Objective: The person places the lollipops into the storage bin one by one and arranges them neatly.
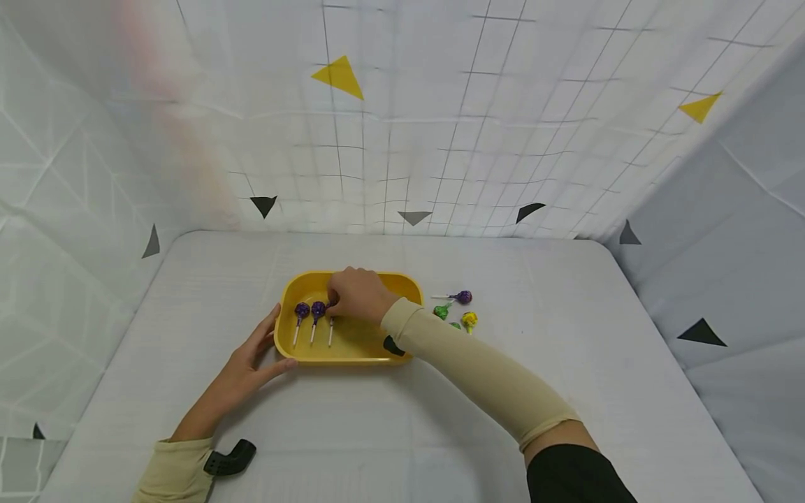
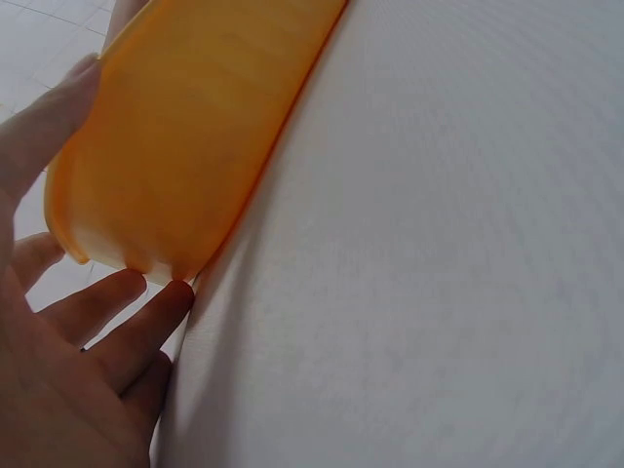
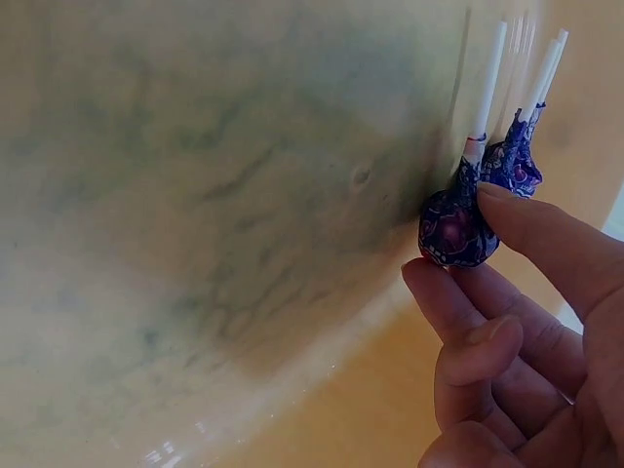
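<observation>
In the head view, a yellow tray [image 1: 358, 362] lies on the white table. Inside its left part, purple-wrapped lollipops [image 1: 302, 311] stand in a row with white sticks toward the front. My right hand [image 1: 360, 293] reaches into the tray and pinches another purple lollipop [image 3: 456, 229] by its round head between thumb and fingers, its stick pointing away from the palm in the right wrist view. Spread around the tray's left end, my left hand [image 1: 245, 367] touches it; the left wrist view has its fingertips [image 2: 175, 292] against the tray's end wall.
Right of the tray lie another purple lollipop [image 1: 464, 297], a green lollipop [image 1: 441, 311] and a yellow lollipop [image 1: 469, 320]. A second green one is partly hidden by my right sleeve [image 1: 478, 370]. White sheets with yellow and dark triangles surround the table [image 1: 541, 279].
</observation>
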Available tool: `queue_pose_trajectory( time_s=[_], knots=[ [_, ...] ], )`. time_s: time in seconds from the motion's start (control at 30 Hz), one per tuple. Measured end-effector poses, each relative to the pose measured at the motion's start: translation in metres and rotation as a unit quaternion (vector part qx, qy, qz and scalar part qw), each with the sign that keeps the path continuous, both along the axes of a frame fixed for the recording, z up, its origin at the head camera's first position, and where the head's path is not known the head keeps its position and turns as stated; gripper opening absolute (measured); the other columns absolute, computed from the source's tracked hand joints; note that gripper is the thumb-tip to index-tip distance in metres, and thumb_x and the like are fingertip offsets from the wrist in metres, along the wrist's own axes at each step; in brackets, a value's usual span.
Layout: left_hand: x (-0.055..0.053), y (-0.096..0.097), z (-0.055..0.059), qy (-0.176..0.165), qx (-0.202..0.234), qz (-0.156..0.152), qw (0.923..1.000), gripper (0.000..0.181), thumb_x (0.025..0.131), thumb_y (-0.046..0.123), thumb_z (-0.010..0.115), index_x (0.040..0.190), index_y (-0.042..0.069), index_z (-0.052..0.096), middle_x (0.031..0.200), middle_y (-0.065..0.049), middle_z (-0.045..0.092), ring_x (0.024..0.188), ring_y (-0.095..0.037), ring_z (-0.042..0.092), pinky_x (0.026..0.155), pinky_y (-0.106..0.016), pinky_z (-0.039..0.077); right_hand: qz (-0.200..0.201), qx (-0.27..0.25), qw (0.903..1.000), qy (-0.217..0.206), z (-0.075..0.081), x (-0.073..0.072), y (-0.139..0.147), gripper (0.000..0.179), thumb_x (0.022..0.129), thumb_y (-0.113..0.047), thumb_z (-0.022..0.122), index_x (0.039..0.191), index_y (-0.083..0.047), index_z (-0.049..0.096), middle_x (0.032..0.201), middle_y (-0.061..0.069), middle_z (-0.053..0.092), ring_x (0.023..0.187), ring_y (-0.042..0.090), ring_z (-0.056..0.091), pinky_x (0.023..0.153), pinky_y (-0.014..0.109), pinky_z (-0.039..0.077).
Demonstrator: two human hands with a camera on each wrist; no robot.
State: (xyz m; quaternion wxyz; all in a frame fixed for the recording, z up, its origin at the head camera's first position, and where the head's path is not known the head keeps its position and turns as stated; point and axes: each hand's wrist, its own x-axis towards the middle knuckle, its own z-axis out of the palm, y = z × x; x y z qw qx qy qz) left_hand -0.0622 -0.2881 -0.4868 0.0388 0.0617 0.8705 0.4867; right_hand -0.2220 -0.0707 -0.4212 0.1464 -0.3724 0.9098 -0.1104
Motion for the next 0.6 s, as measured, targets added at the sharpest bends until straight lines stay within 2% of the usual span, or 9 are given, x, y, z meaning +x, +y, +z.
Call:
queue_pose_trajectory(
  time_s=[0.6],
  knots=[
    [-0.0001, -0.0007, 0.0012, 0.001, -0.003, -0.002, 1.0000, 0.100, 0.095, 0.030, 0.076, 0.165, 0.042, 0.006, 0.174, -0.012, 0.018, 0.151, -0.045, 0.038, 0.121, -0.057, 0.031, 0.002, 0.006, 1.0000, 0.004, 0.0030, 0.0012, 0.0017, 0.024, 0.092, -0.041, 0.079, 0.092, -0.017, 0.076, 0.084, -0.007, 0.071, 0.069, 0.009, 0.059, 0.058, 0.019, 0.050]
  ],
)
